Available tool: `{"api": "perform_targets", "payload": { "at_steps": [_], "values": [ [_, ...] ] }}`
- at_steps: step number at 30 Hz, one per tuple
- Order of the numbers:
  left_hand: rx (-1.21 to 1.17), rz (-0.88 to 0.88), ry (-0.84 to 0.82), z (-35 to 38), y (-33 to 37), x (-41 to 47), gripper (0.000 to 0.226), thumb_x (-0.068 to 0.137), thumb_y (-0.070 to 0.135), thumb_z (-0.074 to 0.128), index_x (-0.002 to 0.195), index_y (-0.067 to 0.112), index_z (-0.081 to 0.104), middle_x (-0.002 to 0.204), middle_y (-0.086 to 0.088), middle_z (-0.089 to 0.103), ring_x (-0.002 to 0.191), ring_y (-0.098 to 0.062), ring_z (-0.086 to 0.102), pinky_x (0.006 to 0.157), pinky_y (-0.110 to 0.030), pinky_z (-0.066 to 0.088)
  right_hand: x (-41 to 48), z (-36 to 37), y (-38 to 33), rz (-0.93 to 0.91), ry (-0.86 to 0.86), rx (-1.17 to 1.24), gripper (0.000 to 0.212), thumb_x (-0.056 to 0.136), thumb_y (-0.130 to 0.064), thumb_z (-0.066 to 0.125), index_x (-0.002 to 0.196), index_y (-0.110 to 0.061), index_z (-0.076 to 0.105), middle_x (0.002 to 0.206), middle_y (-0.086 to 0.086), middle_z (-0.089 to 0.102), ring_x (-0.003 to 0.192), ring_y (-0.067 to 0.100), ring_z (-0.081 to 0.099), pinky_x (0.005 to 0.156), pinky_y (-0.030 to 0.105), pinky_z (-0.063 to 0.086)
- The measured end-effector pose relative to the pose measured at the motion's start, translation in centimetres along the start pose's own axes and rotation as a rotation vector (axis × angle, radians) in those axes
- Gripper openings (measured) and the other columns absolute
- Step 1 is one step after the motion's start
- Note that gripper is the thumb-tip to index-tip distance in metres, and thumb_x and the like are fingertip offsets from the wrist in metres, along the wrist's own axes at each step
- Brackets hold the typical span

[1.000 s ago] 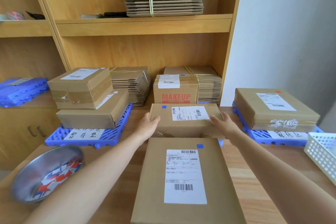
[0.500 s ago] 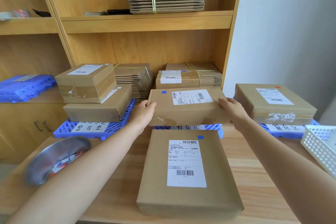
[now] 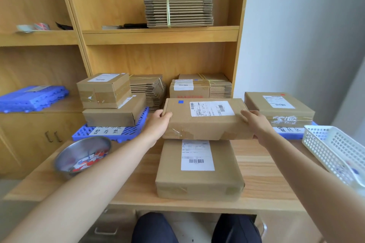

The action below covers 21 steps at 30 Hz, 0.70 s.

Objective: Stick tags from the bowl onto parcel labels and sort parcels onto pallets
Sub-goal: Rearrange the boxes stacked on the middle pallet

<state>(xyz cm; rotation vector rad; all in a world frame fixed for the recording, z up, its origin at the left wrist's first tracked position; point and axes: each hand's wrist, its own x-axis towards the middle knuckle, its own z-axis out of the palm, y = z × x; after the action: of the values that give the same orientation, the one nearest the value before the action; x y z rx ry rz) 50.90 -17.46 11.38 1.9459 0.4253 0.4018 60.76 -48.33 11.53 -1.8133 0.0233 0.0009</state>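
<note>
You've raised the blue-tagged parcel (image 3: 205,122) off its resting spot. It now hangs over the far edge of the flat parcel (image 3: 197,179), with your left hand (image 3: 158,124) and right hand (image 3: 257,126) clasping its two ends. Already tagged, it likely just needs sorting.

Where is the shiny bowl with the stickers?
In the head view, the metal bowl sits on the left side of the table, just in front of the left blue pallet.
</note>
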Motion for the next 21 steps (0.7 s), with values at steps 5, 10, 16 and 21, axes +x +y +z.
{"api": "perform_targets", "payload": {
  "at_steps": [5,10,16,21],
  "values": [
    [0.019,0.066,-0.072,3.2,2.2,-1.2,0.022,0.093,0.042,0.054,0.097,0.024,0.066,0.102,0.001,0.068,0.093,-0.016,0.06,0.076,-0.029,0.042,-2.8,-5.0,1.7,0.121,0.1,0.076,0.035,0.092,-0.047,0.059,0.115,-0.023,0.05,0.107,-0.001,0.06,0.095,0.025,0.066,0.093,0.054,0.054],
    [0.07,0.08,-0.252,8.8,4.7,-1.1,0.031,0.091,0.044,0.054,0.107,0.019,0.064,0.106,0.003,0.066,0.092,-0.015,0.059,0.073,-0.029,0.041,-5.6,-10.1,2.9,0.173,0.224,0.013,0.014,0.093,-0.03,0.056,0.097,-0.017,0.056,0.096,0.004,0.065,0.078,0.022,0.066,0.068,0.038,0.057],
    [0.177,0.107,-0.394,14.4,8.0,-0.6,0.027,0.089,0.048,0.049,0.081,0.022,0.049,0.08,0.0,0.051,0.072,-0.02,0.05,0.066,-0.034,0.033,-9.4,-15.0,5.2,0.227,0.355,-0.023,0.018,0.093,-0.03,0.058,0.093,-0.014,0.051,0.09,0.006,0.063,0.08,0.023,0.067,0.06,0.037,0.057],
    [0.362,0.182,-0.517,18.9,8.7,0.0,0.038,0.086,0.047,0.051,0.099,0.013,0.06,0.096,-0.001,0.061,0.091,-0.021,0.059,0.067,-0.032,0.038,-12.0,-16.1,7.8,0.292,0.394,-0.035,0.039,0.088,-0.036,0.065,0.109,-0.006,0.052,0.104,0.015,0.068,0.087,0.027,0.071,0.055,0.043,0.062]
  ]
}}
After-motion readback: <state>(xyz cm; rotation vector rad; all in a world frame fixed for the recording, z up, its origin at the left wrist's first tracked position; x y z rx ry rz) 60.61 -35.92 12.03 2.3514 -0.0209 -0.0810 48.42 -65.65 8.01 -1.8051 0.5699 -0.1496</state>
